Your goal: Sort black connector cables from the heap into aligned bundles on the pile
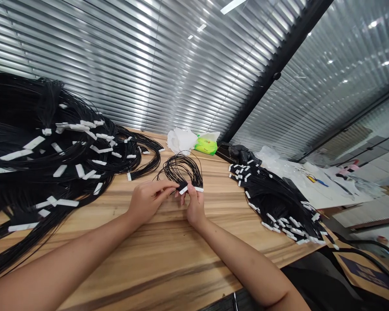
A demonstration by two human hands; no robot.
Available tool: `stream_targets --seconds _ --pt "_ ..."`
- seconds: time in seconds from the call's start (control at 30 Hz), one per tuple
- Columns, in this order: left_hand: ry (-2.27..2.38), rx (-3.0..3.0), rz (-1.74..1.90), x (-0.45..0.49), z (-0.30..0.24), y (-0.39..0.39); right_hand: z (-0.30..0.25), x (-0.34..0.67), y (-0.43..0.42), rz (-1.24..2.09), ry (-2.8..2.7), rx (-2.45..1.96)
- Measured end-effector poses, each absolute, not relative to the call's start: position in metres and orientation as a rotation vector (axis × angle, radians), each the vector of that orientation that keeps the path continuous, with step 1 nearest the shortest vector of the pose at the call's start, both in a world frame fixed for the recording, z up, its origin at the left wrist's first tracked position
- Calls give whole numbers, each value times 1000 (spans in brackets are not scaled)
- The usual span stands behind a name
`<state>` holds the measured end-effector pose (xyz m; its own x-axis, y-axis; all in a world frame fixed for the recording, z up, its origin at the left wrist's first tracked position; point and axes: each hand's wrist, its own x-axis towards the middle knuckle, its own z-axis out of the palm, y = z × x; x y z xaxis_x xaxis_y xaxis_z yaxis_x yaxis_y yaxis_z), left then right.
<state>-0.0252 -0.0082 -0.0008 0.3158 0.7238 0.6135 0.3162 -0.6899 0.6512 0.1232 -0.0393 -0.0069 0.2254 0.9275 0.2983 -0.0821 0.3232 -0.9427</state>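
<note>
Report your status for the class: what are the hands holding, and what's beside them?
Left hand and right hand pinching white tabs of small black cord bundle. Larger tagged cord heaps left and right on wooden table.

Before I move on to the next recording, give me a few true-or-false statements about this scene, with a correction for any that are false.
1. The left hand and the right hand both hold a small loop of thin black cords. True.
2. The right hand wears a glove. False: both hands are bare.
3. A large heap of black cords with white tags lies to the right of the hands. False: it lies to their left, and a smaller heap lies to their right.
4. A green packet lies on the wooden table, beyond the hands. True.
</note>
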Motion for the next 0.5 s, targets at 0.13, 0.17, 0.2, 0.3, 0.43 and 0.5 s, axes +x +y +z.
stream_targets --seconds 0.13,0.17,0.2,0.3,0.43,0.5 --pt "866 2225 1386 -26 0 -8 -6 123 -39 878 -1090 -1005" --pt "865 2237 1394 -26 0 -8 -6 123 -39 875 -1085 -1009" --pt "865 2251 1400 -26 0 -7 -6 123 -40 874 -1083 -1010" --pt "861 2292 1406 -26 0 -7 -5 123 -39 879 -1079 -1008" --pt "870 2359 1393 -26 0 -6 -5 123 -37 891 -1056 -1043" --pt "887 2419 1368 -26 0 -6 -5 124 -35 902 -1046 -1060"
